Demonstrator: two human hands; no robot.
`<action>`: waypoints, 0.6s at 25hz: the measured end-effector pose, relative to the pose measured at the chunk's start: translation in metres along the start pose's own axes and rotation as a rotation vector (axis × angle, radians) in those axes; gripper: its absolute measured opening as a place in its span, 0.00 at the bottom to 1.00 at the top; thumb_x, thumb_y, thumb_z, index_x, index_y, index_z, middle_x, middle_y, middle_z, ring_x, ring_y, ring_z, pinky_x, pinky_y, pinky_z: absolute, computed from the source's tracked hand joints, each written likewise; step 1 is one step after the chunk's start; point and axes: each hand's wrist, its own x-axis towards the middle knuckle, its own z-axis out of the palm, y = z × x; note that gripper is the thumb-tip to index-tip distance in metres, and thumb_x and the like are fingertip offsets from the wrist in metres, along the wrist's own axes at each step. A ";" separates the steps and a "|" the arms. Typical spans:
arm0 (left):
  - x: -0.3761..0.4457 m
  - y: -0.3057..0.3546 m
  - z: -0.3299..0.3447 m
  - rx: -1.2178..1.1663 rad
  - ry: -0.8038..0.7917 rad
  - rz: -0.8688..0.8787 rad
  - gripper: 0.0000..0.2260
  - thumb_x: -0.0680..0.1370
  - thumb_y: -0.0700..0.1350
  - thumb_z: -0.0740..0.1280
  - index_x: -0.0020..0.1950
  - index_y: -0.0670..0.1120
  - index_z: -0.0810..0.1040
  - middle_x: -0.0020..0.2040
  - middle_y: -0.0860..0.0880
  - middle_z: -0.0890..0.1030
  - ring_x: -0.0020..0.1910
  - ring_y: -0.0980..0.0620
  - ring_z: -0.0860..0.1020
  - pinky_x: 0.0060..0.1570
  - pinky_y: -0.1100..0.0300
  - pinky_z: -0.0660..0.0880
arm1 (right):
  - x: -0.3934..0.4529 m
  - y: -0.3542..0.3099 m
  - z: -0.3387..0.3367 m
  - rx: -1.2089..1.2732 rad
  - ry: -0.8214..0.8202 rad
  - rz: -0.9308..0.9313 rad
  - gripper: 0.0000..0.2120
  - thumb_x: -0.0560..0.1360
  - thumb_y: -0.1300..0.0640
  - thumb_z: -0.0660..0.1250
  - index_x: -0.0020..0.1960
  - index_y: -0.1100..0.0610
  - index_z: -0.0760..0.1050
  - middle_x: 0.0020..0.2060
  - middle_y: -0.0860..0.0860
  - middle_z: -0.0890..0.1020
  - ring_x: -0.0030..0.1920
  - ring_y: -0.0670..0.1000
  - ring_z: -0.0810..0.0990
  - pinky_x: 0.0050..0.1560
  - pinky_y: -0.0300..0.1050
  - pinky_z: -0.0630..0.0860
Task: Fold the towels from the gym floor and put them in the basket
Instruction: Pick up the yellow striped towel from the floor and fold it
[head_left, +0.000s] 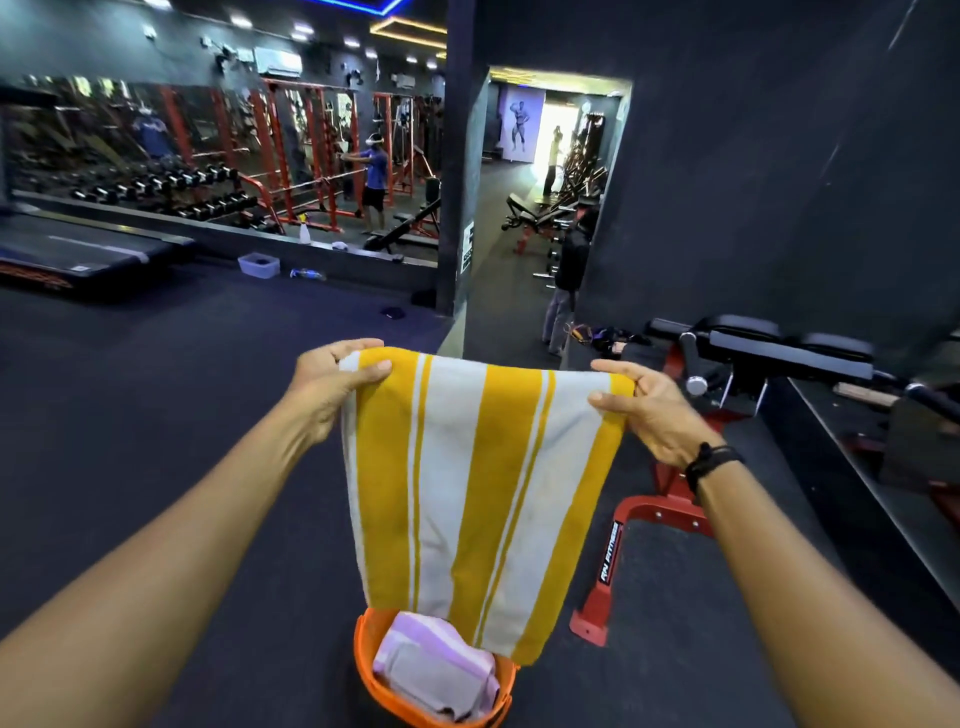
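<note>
1. Left hand: above and to the left of the orange basket; thumb and fingers pinch the upper left corner of the yellow-and-white striped towel.
2. Yellow-and-white striped towel: held in the air above the orange basket, top edge stretched almost level between the two hands. It hangs flat, broad yellow bands alternating with white bands and thin paired yellow lines running top to bottom. Its lower edge drapes over the far side of the basket's rim. The panel appears already doubled; this cannot be confirmed.
3. Folded pink-striped towel: lies inside the orange basket, directly below the hanging towel, and fills much of the opening.
4. Right hand: above and to the right of the orange basket; thumb and fingers pinch the upper right corner. A dark band sits on the wrist.
5. Step in hand (judgement): a further fold. To do it well, keep both pinches level and the top edge taut, bring the two corners together so the stripes align, and let the lower edge hang free of the basket rim before closing the fold.
6. Red-framed weight bench: on the floor to the right of the orange basket, apart from the towel.
</note>
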 end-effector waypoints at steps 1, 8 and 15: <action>0.002 0.002 -0.003 0.150 0.042 0.073 0.12 0.66 0.42 0.78 0.48 0.48 0.83 0.52 0.44 0.83 0.49 0.48 0.81 0.48 0.53 0.80 | 0.001 -0.001 -0.003 -0.143 0.013 -0.037 0.26 0.61 0.65 0.77 0.58 0.63 0.76 0.43 0.56 0.83 0.40 0.50 0.82 0.40 0.42 0.81; 0.005 0.009 -0.010 0.961 0.037 0.397 0.09 0.67 0.53 0.77 0.41 0.51 0.81 0.47 0.50 0.79 0.52 0.50 0.75 0.44 0.56 0.74 | 0.010 0.011 -0.014 -0.963 0.199 -0.306 0.06 0.69 0.58 0.76 0.37 0.58 0.79 0.34 0.52 0.80 0.37 0.50 0.75 0.40 0.47 0.72; 0.009 0.071 -0.009 0.525 -0.332 0.278 0.17 0.63 0.54 0.78 0.47 0.48 0.82 0.44 0.52 0.84 0.45 0.53 0.81 0.42 0.62 0.77 | 0.008 -0.050 -0.021 -0.384 -0.088 -0.221 0.06 0.70 0.63 0.72 0.40 0.56 0.75 0.31 0.46 0.81 0.32 0.40 0.77 0.35 0.40 0.74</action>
